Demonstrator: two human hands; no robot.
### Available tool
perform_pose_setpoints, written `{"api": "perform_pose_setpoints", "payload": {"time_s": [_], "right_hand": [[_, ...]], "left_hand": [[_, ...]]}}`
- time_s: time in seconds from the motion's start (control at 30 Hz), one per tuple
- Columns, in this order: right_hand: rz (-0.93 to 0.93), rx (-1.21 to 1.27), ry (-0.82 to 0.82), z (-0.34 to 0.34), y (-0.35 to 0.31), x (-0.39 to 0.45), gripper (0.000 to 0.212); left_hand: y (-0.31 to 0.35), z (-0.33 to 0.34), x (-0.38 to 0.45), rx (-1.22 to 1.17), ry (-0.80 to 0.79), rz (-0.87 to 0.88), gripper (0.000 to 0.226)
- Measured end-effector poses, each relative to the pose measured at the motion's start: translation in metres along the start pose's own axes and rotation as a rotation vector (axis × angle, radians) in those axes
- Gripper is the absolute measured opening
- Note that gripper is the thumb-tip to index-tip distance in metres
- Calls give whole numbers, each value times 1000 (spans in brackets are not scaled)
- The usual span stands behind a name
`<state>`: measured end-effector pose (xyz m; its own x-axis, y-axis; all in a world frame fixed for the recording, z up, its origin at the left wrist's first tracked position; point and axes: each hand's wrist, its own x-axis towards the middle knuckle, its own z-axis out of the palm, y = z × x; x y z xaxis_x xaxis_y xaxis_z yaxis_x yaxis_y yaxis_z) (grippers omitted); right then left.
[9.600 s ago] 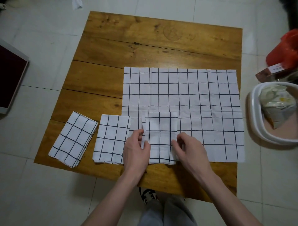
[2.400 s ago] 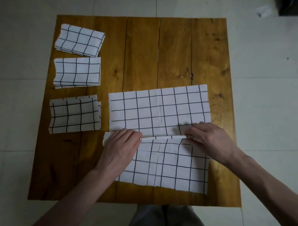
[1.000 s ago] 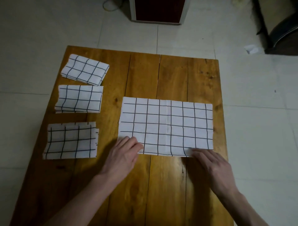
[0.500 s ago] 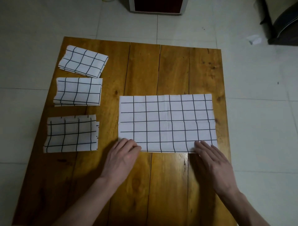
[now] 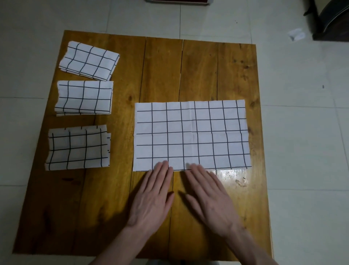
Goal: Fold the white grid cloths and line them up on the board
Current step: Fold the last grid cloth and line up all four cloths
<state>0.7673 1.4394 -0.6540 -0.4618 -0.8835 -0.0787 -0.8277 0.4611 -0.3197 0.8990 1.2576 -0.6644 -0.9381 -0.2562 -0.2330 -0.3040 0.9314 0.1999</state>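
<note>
A white grid cloth (image 5: 190, 135), folded in half into a wide rectangle, lies flat on the right half of the wooden board (image 5: 160, 75). My left hand (image 5: 153, 196) and my right hand (image 5: 207, 196) lie flat side by side, fingers straight, with the fingertips on the middle of the cloth's near edge. Three small folded grid cloths stand in a column along the board's left side: the far one (image 5: 88, 60) is slightly askew, the middle one (image 5: 85, 97) is square to the board, and the near one (image 5: 78, 148) has uneven edges.
The board rests on a pale tiled floor (image 5: 302, 132). A dark piece of furniture (image 5: 330, 19) stands at the top right, with a scrap of white paper (image 5: 296, 35) on the floor beside it. A red-and-white object (image 5: 177, 1) shows at the top edge.
Both hands have slid inward along the cloth's near edge, from its two corners to its middle, and now lie close together. The cloth itself has stayed in place.
</note>
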Motion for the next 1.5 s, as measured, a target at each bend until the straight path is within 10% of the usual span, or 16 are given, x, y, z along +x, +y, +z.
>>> {"api": "perform_pose_setpoints", "payload": {"time_s": [1.5], "right_hand": [[701, -75, 60, -8, 54, -43, 71]], "left_hand": [[-35, 4, -19, -9, -49, -121, 70]]}}
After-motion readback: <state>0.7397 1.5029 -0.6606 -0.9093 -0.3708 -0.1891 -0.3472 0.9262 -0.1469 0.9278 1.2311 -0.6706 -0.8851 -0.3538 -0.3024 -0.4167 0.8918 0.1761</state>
